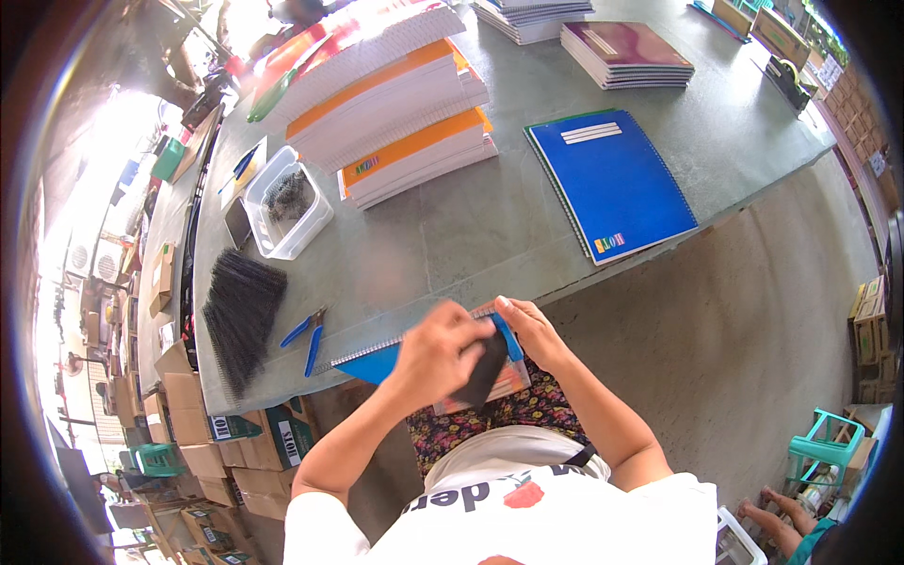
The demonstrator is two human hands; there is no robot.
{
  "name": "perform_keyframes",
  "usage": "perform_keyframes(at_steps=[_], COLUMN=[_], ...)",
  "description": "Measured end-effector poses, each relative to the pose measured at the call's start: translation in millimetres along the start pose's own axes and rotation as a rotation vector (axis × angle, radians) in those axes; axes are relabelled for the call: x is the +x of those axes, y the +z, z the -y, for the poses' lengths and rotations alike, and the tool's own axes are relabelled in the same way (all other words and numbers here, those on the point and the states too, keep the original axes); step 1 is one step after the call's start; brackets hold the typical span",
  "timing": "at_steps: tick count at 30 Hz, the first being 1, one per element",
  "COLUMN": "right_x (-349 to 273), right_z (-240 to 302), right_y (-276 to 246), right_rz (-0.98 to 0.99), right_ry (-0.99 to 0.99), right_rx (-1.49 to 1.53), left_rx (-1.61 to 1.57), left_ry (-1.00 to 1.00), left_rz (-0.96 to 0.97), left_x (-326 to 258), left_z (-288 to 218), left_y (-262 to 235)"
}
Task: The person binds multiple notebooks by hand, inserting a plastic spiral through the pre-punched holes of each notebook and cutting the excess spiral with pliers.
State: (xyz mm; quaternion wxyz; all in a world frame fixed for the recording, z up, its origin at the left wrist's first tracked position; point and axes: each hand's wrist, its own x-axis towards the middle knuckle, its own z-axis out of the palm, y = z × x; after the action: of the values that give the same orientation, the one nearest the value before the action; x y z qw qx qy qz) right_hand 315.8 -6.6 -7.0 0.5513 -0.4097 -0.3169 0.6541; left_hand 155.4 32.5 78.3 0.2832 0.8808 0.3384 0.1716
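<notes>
Our clear plastic tub point(287, 212) holds dark spiral coils. Our left hand point(435, 350) closes on a dark flap, our right hand point(529, 330) pinching the blue notebook point(386, 361).

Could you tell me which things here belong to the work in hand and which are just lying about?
In hand:
left hand
right hand
blue notebook
black piece

Lying about:
pliers
black coils
plastic tub
notebook stacks
blue notebook on the table
</notes>
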Motion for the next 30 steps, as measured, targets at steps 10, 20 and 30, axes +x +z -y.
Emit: perform_keyframes(at_steps=[10,20,30], right_x=[3,-8,-10], right_z=[-1,1,9], right_y=[8,0,4], right_rz=[-0.024,-0.100,-0.096], right_ry=[-0.291,-0.129,-0.203], right_rx=[-0.353,-0.678,-0.782], left_rx=[0.536,-0.074,-0.063], left_ry=[0.009,0.098,0.009], left_rz=[-0.593,-0.087,0.050], left_x=[36,25,25], left_z=[81,16,34], left_y=[-28,25,-5])
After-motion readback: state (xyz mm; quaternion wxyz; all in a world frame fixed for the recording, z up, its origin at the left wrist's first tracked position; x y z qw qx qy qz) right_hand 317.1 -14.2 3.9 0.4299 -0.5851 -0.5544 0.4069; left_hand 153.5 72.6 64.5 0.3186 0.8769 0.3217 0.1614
